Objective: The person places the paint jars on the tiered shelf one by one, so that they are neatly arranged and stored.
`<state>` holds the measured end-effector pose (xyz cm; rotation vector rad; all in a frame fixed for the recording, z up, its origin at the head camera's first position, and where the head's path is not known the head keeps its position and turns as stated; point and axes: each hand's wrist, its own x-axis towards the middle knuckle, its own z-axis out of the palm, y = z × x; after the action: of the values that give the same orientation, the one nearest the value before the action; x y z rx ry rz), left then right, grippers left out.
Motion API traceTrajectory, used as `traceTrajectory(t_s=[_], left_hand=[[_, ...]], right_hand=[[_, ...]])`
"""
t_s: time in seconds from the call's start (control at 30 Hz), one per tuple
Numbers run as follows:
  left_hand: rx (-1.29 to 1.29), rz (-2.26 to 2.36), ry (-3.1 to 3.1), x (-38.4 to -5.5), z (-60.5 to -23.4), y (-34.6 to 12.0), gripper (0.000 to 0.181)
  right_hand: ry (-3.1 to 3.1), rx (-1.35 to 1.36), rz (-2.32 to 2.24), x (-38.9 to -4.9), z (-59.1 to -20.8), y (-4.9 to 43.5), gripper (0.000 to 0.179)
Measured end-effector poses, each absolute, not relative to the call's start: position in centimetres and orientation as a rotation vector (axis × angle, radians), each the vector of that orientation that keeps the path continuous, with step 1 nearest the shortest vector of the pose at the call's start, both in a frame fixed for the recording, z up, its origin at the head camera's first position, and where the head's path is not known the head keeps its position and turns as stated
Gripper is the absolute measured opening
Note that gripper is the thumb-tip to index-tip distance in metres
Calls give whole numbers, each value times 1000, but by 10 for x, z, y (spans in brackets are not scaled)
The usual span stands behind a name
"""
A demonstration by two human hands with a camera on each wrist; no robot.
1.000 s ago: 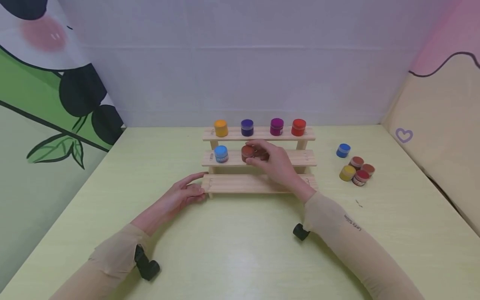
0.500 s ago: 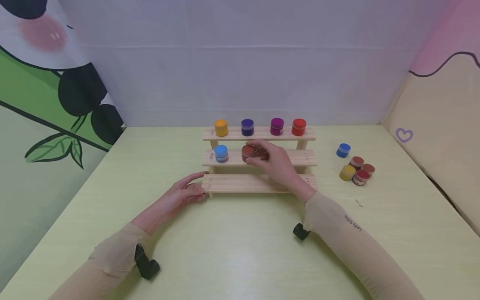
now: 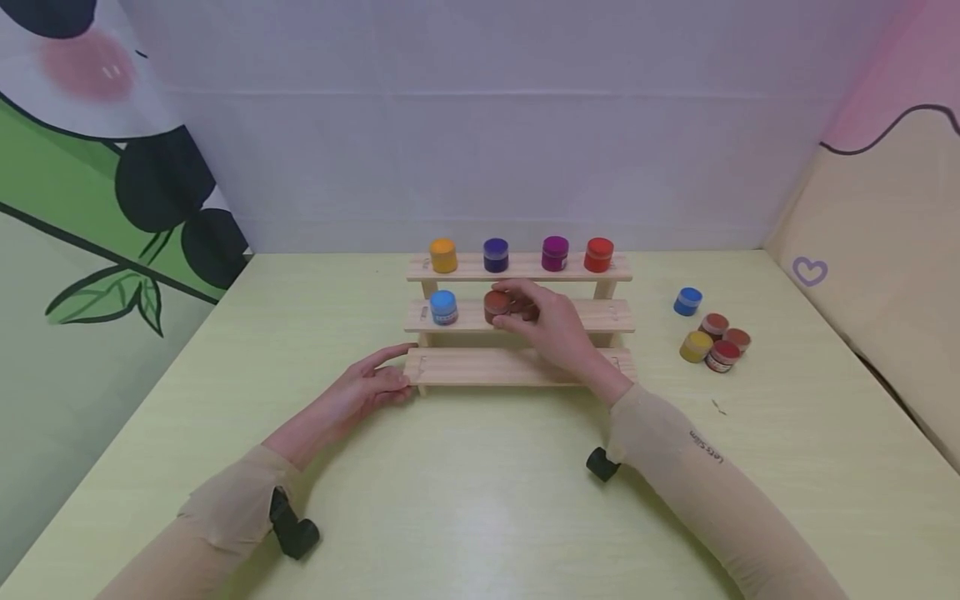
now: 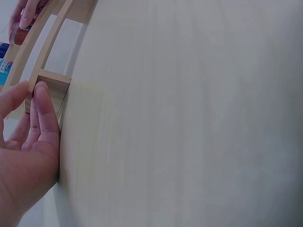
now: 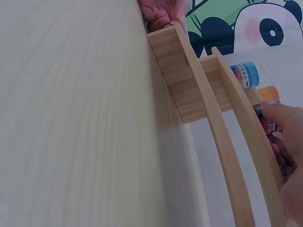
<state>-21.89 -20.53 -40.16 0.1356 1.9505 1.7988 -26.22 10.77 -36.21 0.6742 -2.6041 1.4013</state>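
Note:
A three-step wooden display rack (image 3: pixel 480 367) stands on the table. My left hand (image 3: pixel 367 387) grips the left end of its lowest step; in the left wrist view the thumb and fingers (image 4: pixel 45 109) pinch that board's end. On the middle step, my right hand (image 3: pixel 551 325) holds a brown paint jar (image 3: pixel 496 307) between thumb and fingers. Left of it on the same step sits a light blue paint jar (image 3: pixel 443 307). Along the top step are an orange jar (image 3: pixel 443 256), a dark blue jar (image 3: pixel 496 256), a purple jar (image 3: pixel 555 254) and a red jar (image 3: pixel 598 255).
Right of the rack, a blue jar (image 3: pixel 687 302) stands apart on the table. Close by, a yellow jar (image 3: pixel 696 347) clusters with a dark red jar (image 3: pixel 723 357) and two brownish jars (image 3: pixel 714 325). A pale cloth backdrop (image 3: pixel 480 167) rises behind the rack.

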Motion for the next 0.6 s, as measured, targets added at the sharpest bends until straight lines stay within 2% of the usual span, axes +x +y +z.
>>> traceTrajectory(t_s=[0.3,0.6], left_hand=[[120,1805,1956,-218,-398,-205,65],[130,1830,1935,-216,-399,-206,66]], right_hand=[[-2598,673,1398,-261,-360,107,50],[-2629,701,1345,-259,-359,109,65]])
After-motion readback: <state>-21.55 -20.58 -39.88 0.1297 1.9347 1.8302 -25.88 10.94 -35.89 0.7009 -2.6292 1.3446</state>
